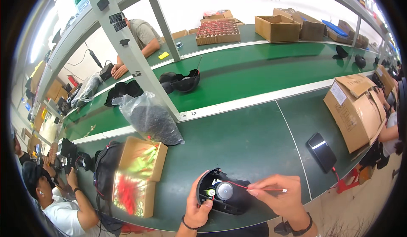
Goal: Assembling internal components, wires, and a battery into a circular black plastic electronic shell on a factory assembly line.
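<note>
Our left hand [196, 211], angled upward, gripped the black housing [238, 207] by its left side, thumb in front, over the green bench [250, 152]; our right hand [282, 195], angled leftward, pinched the red wire [238, 185] between thumb and fingers.

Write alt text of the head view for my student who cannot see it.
A person's left hand holds an open black housing with a round silver part inside; the right hand pinches a red wire. Left of them, a co-worker in white works at the green table.
</note>
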Demonstrator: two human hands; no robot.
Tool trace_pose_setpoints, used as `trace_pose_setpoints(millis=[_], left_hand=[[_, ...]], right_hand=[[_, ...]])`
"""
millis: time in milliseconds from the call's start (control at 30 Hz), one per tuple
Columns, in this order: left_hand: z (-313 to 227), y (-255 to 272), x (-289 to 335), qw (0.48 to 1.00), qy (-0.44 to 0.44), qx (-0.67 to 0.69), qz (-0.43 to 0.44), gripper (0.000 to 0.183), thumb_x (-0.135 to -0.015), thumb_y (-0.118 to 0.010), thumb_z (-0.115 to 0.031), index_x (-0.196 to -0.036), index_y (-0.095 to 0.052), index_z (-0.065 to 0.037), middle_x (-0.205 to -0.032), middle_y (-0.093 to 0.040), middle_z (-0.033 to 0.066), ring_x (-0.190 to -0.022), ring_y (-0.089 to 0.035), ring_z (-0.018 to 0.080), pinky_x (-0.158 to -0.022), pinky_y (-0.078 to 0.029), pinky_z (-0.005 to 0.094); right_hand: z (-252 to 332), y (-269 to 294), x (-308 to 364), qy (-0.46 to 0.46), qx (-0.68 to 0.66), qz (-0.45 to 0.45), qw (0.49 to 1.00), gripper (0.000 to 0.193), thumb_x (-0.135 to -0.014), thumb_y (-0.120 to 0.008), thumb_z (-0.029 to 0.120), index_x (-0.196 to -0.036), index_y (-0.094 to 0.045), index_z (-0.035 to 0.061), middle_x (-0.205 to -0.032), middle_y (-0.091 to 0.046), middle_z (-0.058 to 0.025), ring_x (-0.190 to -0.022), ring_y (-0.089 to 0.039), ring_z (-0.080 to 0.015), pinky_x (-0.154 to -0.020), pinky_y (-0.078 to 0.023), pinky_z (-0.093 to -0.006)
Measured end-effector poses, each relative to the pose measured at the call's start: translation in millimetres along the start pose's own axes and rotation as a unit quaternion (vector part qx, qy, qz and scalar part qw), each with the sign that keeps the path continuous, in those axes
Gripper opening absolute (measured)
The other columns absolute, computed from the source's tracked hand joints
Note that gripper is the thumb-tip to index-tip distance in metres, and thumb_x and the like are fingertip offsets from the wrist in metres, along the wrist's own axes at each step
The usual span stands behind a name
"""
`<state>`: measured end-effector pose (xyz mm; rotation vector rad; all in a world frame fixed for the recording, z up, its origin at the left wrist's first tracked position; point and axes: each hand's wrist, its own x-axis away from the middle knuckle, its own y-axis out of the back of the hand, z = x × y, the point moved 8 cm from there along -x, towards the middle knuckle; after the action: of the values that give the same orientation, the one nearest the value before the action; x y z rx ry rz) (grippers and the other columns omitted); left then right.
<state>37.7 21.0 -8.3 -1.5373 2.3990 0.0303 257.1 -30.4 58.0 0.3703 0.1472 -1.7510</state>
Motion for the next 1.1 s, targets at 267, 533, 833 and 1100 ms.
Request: trace_pose_setpoints(millis=[267,533,833,1100], left_hand=[[8.4,2.2,3.2,1.000,0.006,0.017,-0.014,0.070,-0.101,-0.060,-0.009,-0.163,-0.028,0.005,-0.160,-0.043,0.0151,-0.147,-0.043,0.0228,-0.121,-0.035,0.0371],[1.1,34.3,43.0,0.994,0.002,0.011,-0.106,0.061,-0.108,-0.055,-0.013,-0.161,-0.031,0.005,-0.157,-0.047,0.0145,-0.147,-0.042,0.0241,-0.124,-0.030,0.0372],[-120.6,186.4,133.0,0.839,-0.124,-0.370,-0.379,0.064,-0.109,-0.053,-0.014,-0.161,-0.025,0.012,-0.155,-0.045,0.0217,-0.141,-0.047,0.0260,-0.118,-0.038,0.0380],[-175.5,471.3,216.4,0.604,-0.172,-0.448,-0.637,0.075,-0.102,-0.064,-0.020,-0.165,-0.022,-0.013,-0.158,-0.037,0.0149,-0.136,-0.051,0.0292,-0.104,-0.051,0.0405]], right_hand=[[-19.6,19.5,17.6,-0.011,-0.029,-0.132,0.991,0.024,-0.078,-0.081,-0.015,-0.093,-0.067,-0.0023,-0.089,-0.075,-0.0171,-0.081,-0.076,-0.0227,-0.073,-0.063,-0.0336],[-32.1,26.7,33.5,-0.029,-0.048,-0.087,0.995,0.029,-0.093,-0.076,-0.004,-0.118,-0.063,0.0003,-0.115,-0.071,-0.0139,-0.106,-0.069,-0.0206,-0.092,-0.057,-0.0326],[-147.6,50.0,51.8,-0.230,-0.152,-0.105,0.956,0.024,-0.102,-0.063,0.020,-0.123,-0.063,0.0077,-0.103,-0.068,-0.0147,-0.087,-0.068,-0.0269,-0.080,-0.060,-0.0398],[-121.6,17.5,41.2,-0.238,0.009,0.006,0.971,0.031,-0.098,-0.070,0.010,-0.128,-0.063,0.0042,-0.112,-0.072,-0.0139,-0.097,-0.070,-0.0247,-0.084,-0.058,-0.0363]])
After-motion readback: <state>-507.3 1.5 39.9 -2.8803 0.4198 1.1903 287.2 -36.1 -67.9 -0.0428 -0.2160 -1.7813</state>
